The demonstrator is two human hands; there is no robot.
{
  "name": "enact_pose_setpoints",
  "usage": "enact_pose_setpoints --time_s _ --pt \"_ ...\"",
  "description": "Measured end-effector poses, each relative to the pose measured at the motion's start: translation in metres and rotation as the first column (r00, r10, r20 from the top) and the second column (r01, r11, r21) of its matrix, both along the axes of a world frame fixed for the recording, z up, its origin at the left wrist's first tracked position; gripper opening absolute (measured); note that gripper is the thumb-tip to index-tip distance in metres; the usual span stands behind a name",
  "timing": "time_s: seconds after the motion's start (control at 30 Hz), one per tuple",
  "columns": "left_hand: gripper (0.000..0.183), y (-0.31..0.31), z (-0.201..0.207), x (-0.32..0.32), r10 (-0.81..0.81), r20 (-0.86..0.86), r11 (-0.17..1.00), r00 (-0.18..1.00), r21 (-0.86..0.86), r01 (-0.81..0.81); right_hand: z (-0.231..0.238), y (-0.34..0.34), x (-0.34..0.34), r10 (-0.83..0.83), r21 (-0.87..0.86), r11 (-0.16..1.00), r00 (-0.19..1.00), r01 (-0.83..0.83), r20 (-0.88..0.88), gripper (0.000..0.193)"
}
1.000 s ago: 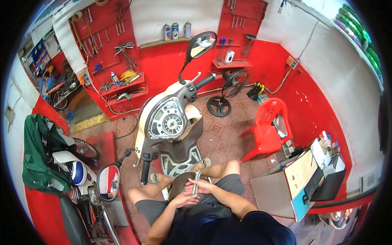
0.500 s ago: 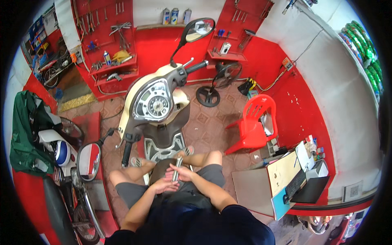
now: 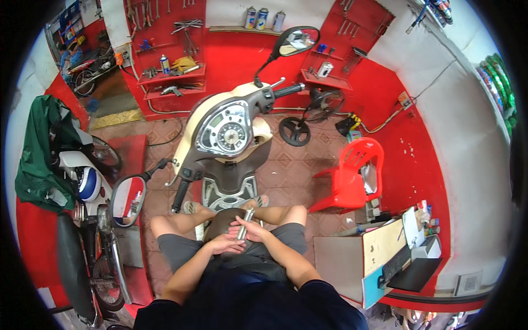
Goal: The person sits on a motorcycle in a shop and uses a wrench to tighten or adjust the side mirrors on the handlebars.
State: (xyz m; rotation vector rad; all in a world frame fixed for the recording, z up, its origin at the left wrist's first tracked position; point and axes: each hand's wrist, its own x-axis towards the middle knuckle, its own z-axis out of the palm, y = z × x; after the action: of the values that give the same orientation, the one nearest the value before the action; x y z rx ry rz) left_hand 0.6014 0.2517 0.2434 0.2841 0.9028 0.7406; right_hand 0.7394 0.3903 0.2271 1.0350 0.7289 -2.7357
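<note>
Between my knees, above the dark scooter seat [image 3: 221,226], my right hand [image 3: 254,231] is closed around a slim, silver metal bar-shaped thing [image 3: 249,215]. It is held at a tilt, its upper end sticking out past the fingers; its exact kind is too small to make out. My left hand [image 3: 224,244] lies just below and to the left, fingers stretched out flat toward the bar's lower end. Whether those fingertips touch the bar I cannot tell. Ahead of me is the scooter's cream and brown front with its round dial cluster [image 3: 231,136].
A red plastic chair [image 3: 355,179] stands to the right, beyond a desk [image 3: 336,256] with a keyboard [image 3: 397,260]. Another motorbike [image 3: 91,179], partly under a green cover [image 3: 47,159], stands left. Tools hang on red wall panels [image 3: 165,33]; a black fan [image 3: 324,104] stands below.
My view has shifted, so the scooter front and wall sit further right. Both hands stay together at my lap, the right still gripping the silver bar.
</note>
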Motion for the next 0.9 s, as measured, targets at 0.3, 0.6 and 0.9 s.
enact_pose_setpoints --time_s 0.3,0.6,0.9 --pt "0.044 -0.002 -0.001 -0.002 0.005 0.021 1.0 1.0 0.014 -0.005 0.004 0.001 -0.004 -0.012 -0.012 1.0 0.999 0.012 0.033 0.056" --pt "0.056 0.008 0.019 -0.017 -0.25 -0.564 0.95 0.787 0.013 0.311 -0.003 -0.002 -0.001 -0.082 -0.004 0.997 0.993 0.083 0.083 0.059" --pt "0.061 0.006 0.13 -0.088 0.656 -0.601 0.676 -0.456 0.737 0.001 -0.001 -0.004 -0.01 -0.087 0.039 0.996 0.983 0.082 0.16 0.056"
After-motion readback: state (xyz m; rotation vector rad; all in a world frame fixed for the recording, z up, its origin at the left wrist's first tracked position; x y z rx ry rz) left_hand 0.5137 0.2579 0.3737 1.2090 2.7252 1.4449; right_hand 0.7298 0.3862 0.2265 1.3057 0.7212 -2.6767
